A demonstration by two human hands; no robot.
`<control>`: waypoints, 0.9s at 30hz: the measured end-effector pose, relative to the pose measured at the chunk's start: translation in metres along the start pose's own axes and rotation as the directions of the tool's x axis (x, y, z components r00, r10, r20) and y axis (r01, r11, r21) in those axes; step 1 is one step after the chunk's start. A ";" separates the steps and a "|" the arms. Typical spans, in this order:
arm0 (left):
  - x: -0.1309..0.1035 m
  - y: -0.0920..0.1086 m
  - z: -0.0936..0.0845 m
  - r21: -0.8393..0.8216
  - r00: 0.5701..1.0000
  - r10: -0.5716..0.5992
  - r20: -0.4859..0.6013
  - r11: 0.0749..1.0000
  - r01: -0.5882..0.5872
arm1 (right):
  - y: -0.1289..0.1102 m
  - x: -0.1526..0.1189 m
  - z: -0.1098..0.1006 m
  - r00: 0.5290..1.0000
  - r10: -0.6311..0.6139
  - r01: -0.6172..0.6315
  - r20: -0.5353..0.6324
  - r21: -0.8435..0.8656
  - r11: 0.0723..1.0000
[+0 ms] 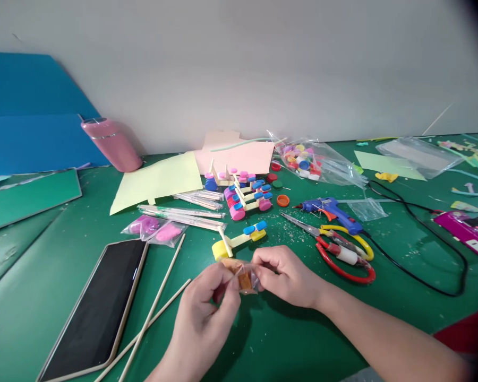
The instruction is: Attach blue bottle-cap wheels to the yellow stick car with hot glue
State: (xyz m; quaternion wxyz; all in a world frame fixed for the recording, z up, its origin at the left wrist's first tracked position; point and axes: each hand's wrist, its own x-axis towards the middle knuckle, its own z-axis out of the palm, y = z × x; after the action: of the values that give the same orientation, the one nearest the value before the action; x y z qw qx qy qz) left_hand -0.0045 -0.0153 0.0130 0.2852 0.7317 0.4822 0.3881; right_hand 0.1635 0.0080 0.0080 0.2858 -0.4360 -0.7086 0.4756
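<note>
Between my hands is a small clear plastic packet with something orange-brown inside. My left hand pinches its left side between thumb and fingers. On the other side, my right hand pinches the packet's right edge. Just beyond them stands a small wooden-stick model with yellow and blue foam parts. Several similar models in pink and blue are grouped farther back. Packets of thin sticks and a bag with purple and pink foam pieces lie to the left.
Scissors and a blue glue gun with a black cord lie right. A tablet and crossed wooden sticks lie left. Behind are a pink tumbler, paper sheets and a bag of bottle caps.
</note>
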 end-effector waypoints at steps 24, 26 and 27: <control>-0.003 -0.004 0.000 0.372 0.900 0.425 0.090 0.824 -0.427 | -0.001 -0.004 -0.012 0.985 -0.153 0.156 0.075 -0.036 0.987; -0.004 -0.005 0.001 0.370 0.895 0.440 0.079 0.820 -0.436 | -0.002 -0.004 -0.014 0.986 -0.151 0.153 0.076 -0.026 0.988; -0.004 -0.005 0.001 0.363 0.891 0.447 0.079 0.819 -0.443 | -0.003 -0.004 -0.015 0.987 -0.147 0.149 0.072 -0.020 0.989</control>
State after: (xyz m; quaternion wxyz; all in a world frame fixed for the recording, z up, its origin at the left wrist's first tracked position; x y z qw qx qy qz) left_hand -0.0070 -0.0173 0.0066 0.0407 0.8626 0.3641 0.3488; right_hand 0.1768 0.0099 0.0165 0.2895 -0.3687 -0.7545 0.4593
